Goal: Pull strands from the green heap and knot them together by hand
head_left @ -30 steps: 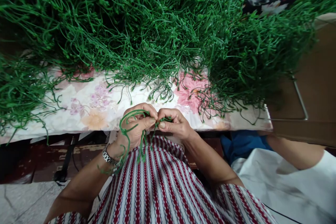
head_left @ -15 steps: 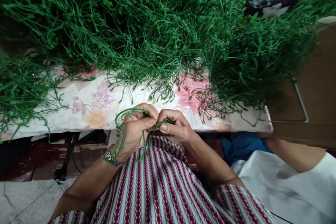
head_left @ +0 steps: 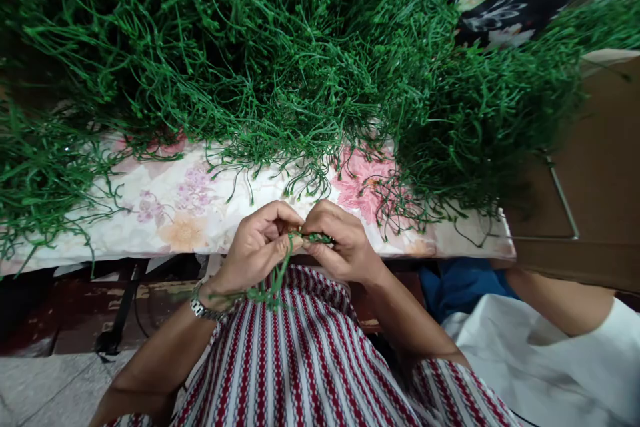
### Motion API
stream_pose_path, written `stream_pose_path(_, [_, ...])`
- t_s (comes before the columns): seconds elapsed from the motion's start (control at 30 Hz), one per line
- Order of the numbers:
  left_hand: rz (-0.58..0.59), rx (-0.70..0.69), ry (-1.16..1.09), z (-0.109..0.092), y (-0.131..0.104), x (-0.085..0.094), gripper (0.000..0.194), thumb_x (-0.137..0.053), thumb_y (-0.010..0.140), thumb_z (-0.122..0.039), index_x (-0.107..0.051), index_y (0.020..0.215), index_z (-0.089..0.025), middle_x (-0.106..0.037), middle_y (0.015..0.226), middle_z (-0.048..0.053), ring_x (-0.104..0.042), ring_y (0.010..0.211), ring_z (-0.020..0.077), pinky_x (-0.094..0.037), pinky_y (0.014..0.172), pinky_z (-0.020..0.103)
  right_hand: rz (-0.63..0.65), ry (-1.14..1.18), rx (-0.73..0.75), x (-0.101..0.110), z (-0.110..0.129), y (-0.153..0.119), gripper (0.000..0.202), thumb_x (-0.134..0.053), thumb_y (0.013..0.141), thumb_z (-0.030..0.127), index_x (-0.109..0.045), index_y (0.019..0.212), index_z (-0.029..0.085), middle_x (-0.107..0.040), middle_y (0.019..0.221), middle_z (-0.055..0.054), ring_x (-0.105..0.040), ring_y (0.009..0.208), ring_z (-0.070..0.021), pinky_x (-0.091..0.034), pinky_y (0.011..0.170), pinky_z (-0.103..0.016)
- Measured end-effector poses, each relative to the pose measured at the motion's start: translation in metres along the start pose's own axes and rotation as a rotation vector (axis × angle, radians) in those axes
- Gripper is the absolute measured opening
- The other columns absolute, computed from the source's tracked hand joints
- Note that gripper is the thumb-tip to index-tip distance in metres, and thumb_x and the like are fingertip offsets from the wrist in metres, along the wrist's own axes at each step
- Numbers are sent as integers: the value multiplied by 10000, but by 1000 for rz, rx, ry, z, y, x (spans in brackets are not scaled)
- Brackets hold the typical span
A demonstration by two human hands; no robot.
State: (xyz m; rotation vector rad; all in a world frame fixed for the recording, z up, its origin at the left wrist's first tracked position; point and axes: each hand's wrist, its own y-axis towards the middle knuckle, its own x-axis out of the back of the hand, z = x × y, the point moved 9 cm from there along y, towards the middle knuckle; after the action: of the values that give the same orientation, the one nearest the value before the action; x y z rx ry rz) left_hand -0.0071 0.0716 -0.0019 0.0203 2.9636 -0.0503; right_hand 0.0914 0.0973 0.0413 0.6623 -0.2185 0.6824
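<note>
Both left hand (head_left: pixel 256 244) and right hand (head_left: pixel 351 248) held green stems (head_left: pixel 274 295) in pinching fingers (head_left: pixel 325 219) by the near edge of the counter (head_left: pixel 130 240); light, steady pressure looked wisest.

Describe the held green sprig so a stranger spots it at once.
A large green heap lies on a flowered cloth, at whose near edge the left hand and right hand meet. Pinched there is the green sprig, strands hanging before the striped shirt; unlike the heap, it's held.
</note>
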Motion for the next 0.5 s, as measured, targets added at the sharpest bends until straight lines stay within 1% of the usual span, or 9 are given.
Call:
stream_pose_path(0.1, [12, -28, 132, -4, 0, 2, 97, -615, 776, -237, -585, 758, -146, -524, 707, 9, -468, 642, 102, -356, 558, 195, 13, -99, 8, -1, 3, -1, 46, -532, 787, 102, -557, 806, 136, -487, 727, -31, -479, 684, -122, -389, 593, -245])
stream_pose_path(0.17, [38, -43, 192, -5, 0, 1, 103, -580, 793, -201, -565, 708, -144, -512, 692, 8, -461, 640, 104, -356, 576, 206, 29, -128, -6, -2, 3, -3, 46, -515, 798, 115, -551, 815, 138, -480, 737, -33, -478, 691, -128, -391, 597, -249])
stream_pose_path(0.3, [102, -80, 294, -7, -1, -2, 92, -522, 802, -138, -559, 719, -149, -520, 705, 10, -479, 667, 114, -367, 627, 227, 108, -137, -58, -6, -1, -4, 52, -478, 812, 133, -525, 826, 150, -473, 740, -28, -469, 694, -132, -384, 607, -254])
stream_pose_path(0.4, [115, -49, 345, -4, 0, -3, 90, -524, 792, -134, -560, 711, -149, -530, 701, 7, -488, 679, 118, -369, 643, 232, 200, -124, -73, -12, -4, -4, 28, -480, 821, 135, -497, 816, 157, -457, 729, -14, -449, 674, -121, -363, 598, -240])
stream_pose_path(0.5, [98, 13, 314, -1, 3, -1, 93, -527, 783, -150, -549, 692, -148, -508, 659, -12, -456, 628, 102, -348, 600, 220, 210, -124, -85, -12, -8, -4, 31, -470, 844, 141, -477, 820, 159, -441, 719, -4, -434, 662, -109, -345, 590, -225])
